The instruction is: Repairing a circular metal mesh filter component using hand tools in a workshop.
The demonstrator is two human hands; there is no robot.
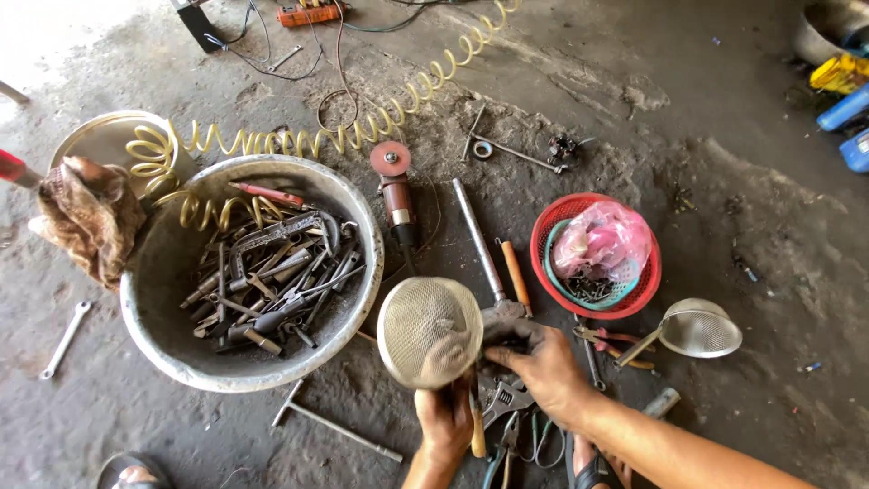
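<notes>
The left hand (445,424) grips a mesh strainer (429,331) by its handle. The right hand (541,367) closes on a dark tool (503,319), right of the tool basin (172,349).

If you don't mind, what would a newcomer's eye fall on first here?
Probably the big metal basin at left, heaped with greasy hand tools, a yellow coiled hose trailing over its rim. Next, the round mesh strainer in the left hand at bottom centre, and the red basket at right.
</notes>
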